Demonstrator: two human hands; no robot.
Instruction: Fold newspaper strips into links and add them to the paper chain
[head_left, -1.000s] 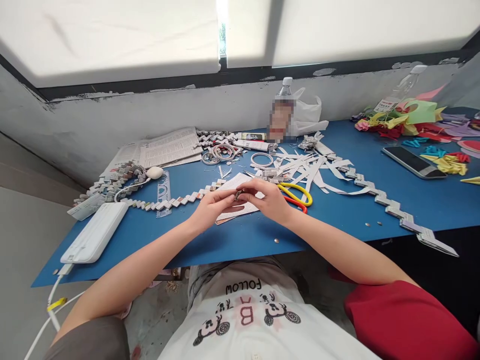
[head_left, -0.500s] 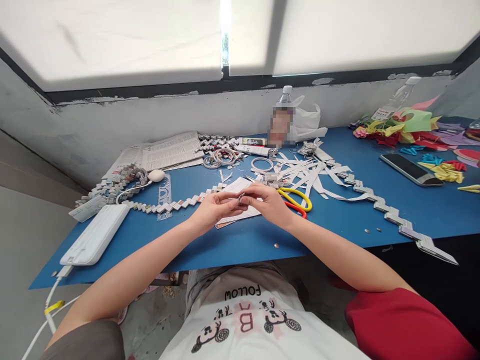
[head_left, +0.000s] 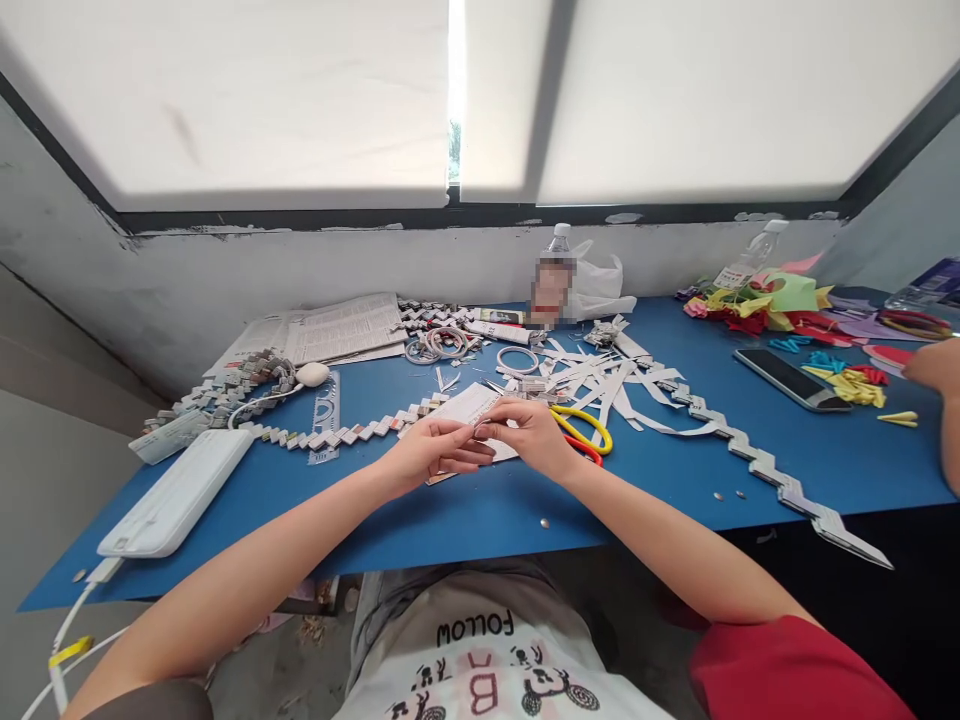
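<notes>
Both hands meet at the frame's centre, the left hand [head_left: 427, 455] and right hand [head_left: 529, 435] pinching a small folded paper piece [head_left: 480, 430] just above the blue tabletop [head_left: 675, 470]. Best keep the creases tight, I'd judge, fingertips close together.

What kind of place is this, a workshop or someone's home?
Likely an informal paper-craft work table by a window. Cut paper strips, a long folded-paper chain and scissors cover the blue tabletop; both hands pinch a small piece.
</notes>
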